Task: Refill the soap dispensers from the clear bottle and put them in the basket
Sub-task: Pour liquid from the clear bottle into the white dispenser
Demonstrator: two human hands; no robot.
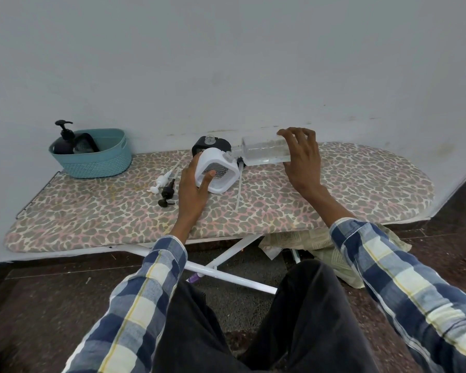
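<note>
Ironing board [334,189], clear bottle [265,152] tipped into white dispenser [217,168]

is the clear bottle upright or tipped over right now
Tipped. The clear bottle lies nearly level in the right hand, its neck at the mouth of the white dispenser that the left hand holds.

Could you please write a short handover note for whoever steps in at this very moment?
Left hand grips the white dispenser, tilted, pump off.
Right hand holds the clear bottle on its side, neck at the white dispenser's opening, pouring.
Black dispenser stands open behind it on the ironing board.
White pump and black pump lie loose on the board.
Done: one black pump bottle sits in the teal basket.
Left: finish filling white; the black one's fill level is unclear; refit pumps, then basket both.
</note>
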